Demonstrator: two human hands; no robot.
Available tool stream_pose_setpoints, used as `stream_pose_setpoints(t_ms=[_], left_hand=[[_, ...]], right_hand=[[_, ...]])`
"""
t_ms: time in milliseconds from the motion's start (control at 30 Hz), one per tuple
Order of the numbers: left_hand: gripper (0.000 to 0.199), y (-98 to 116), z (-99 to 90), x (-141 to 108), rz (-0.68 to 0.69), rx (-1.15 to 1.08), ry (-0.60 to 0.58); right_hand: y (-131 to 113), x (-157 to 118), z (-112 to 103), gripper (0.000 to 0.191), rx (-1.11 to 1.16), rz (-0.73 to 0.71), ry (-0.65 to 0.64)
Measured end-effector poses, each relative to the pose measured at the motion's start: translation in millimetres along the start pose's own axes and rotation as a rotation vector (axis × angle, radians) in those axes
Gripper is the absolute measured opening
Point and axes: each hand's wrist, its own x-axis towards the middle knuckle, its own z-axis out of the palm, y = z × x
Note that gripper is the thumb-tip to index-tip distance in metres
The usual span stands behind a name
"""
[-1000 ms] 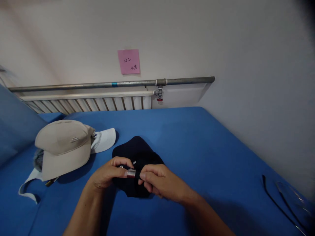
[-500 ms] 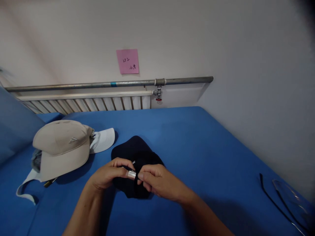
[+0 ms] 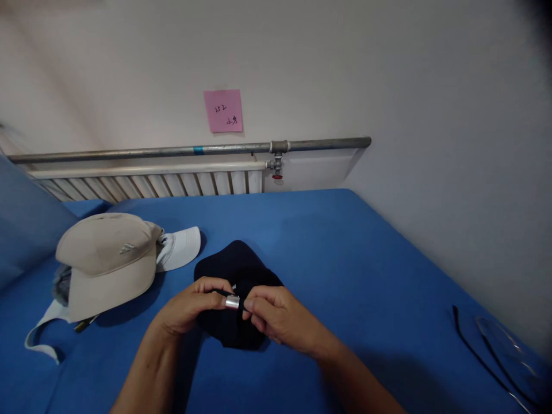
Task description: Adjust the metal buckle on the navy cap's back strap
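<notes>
A dark navy baseball cap [image 3: 230, 261] lies on the blue surface in front of me, its brim pointing away. Across its near side runs a dark strap with a shiny metal buckle [image 3: 232, 302]. Thumb and fingers of my left hand [image 3: 196, 302] pinch the strap at the buckle's left edge. Just right of the buckle, my right hand [image 3: 276, 313] is closed on the dark strap. The fingertips of both hands hide part of the strap.
Left of my hands sits a stack of caps, a beige cap [image 3: 110, 253] on top and a white brim [image 3: 183, 248] sticking out. A white strap [image 3: 41, 339] trails from it. Eyeglasses [image 3: 487, 345] lie at the right. Behind are a radiator [image 3: 172, 184] and a metal pipe [image 3: 142, 151].
My right hand has shifted very slightly right, and a little more dark strap shows between it and the buckle. The left hand keeps its hold. The whole view has moved slightly.
</notes>
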Motion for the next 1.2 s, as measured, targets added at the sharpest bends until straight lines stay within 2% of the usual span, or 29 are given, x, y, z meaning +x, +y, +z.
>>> stream_pose_setpoints(t_ms=[300,533,700,1200], left_hand=[[0.018,-3.4,0.4,-0.2,0.007,-0.037,0.017],[0.025,-0.8,2.9,-0.9,-0.022,-0.07,0.023],[0.022,1.4,3.6,-0.2,-0.009,-0.129,0.066],[0.02,-2.2,3.1,2.3,0.007,-0.138,0.047]], right_hand=[[0.5,1.5,4.6,0.019,0.014,-0.031,0.032],[1.4,2.2,3.0,0.018,0.105,0.009,0.005],[1.5,1.6,0.9,0.016,0.179,0.016,0.002],[1.0,1.5,4.2,0.017,0.151,0.034,0.002]])
